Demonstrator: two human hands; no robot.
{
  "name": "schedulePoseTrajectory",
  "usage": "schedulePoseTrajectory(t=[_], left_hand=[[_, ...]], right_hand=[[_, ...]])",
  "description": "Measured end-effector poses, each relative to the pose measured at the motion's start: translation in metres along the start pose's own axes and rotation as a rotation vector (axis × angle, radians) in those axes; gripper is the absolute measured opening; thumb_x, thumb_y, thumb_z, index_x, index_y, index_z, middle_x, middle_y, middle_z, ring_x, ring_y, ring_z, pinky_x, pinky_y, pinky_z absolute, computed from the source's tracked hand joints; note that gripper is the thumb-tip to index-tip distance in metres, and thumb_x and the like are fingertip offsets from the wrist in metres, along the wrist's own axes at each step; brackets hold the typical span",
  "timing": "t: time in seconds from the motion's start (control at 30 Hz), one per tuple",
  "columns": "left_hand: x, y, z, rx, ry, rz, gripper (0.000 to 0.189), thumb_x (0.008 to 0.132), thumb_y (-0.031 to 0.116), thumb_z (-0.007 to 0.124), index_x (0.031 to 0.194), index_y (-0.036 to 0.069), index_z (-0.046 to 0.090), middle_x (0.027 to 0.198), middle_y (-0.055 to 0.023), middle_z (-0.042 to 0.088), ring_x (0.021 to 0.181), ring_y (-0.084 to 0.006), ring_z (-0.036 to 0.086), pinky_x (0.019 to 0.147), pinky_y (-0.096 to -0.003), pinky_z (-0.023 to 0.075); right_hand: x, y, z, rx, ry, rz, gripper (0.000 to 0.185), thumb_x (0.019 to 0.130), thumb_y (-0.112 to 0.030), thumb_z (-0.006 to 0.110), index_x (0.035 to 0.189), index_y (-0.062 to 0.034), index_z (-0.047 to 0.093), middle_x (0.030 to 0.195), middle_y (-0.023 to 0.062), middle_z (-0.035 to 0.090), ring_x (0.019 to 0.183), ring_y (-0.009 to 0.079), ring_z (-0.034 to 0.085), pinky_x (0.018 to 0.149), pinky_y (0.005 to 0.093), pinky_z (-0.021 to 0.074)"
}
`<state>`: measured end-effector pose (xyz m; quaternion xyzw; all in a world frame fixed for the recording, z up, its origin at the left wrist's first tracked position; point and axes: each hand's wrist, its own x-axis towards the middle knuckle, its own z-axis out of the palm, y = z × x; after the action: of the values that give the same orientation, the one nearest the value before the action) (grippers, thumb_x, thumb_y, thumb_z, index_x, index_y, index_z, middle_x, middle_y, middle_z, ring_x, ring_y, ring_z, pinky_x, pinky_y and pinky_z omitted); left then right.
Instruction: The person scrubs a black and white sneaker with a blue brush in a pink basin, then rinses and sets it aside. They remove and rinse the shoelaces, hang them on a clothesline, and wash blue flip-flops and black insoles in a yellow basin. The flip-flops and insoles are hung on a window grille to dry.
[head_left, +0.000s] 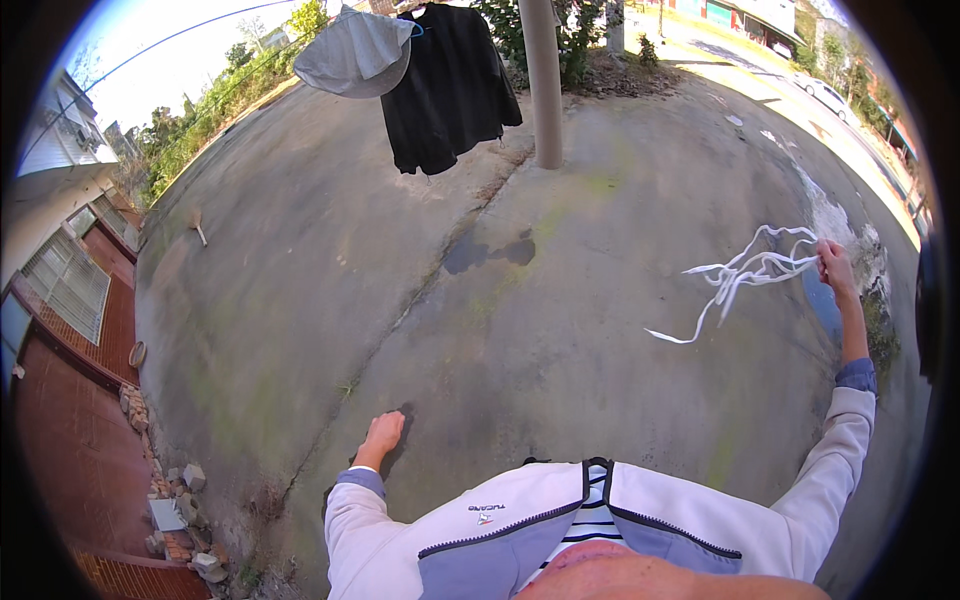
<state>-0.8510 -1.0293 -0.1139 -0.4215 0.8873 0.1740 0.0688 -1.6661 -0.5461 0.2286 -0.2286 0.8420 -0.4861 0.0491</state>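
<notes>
My right hand (834, 264), raised out to the right, grips a bunch of white shoelaces (765, 262). Their loose ends swing out to the left in the air, one strand trailing lower than the others. Behind that wrist is part of a blue round object (821, 304), possibly a basin, mostly hidden by the arm. My left hand (386, 431) hangs low in front of my body on the left, its fingers curled in, with nothing visible in it.
A white cap (356, 56) and a black long-sleeved garment (448, 90) hang ahead, near a pole (543, 90). Concrete ground (585, 360) bears a wet patch (491, 253). Broken bricks (176, 517) line the house wall at left; a broom (199, 227) lies farther off.
</notes>
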Motion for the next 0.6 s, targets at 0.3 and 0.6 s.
schedulePoseTrajectory(t=[0.3,0.6], left_hand=[[-0.002,-0.122,0.028,-0.266,-0.481,-0.801,0.065,0.087,0.038,0.066,0.144,0.011,0.049,0.145,-0.0118,0.051,0.133,-0.0268,0.048,0.109,-0.0507,0.0381],[0.217,-0.05,-0.068,-1.084,-0.026,-0.384,0.037,0.087,0.022,0.068,0.121,0.01,0.067,0.114,-0.0147,0.07,0.108,-0.0302,0.066,0.091,-0.0413,0.0526]], right_hand=[[0.076,0.2,-0.105,-1.065,0.307,0.037,0.024,0.086,-0.022,0.065,0.087,0.0011,0.068,0.096,0.0251,0.068,0.095,0.0386,0.067,0.085,0.0458,0.0516],[0.18,0.124,0.157,-0.106,-0.136,0.189,0.025,0.09,-0.021,0.055,0.072,-0.0052,0.062,0.052,0.0019,0.051,0.046,0.0134,0.054,0.039,0.0294,0.0381]])
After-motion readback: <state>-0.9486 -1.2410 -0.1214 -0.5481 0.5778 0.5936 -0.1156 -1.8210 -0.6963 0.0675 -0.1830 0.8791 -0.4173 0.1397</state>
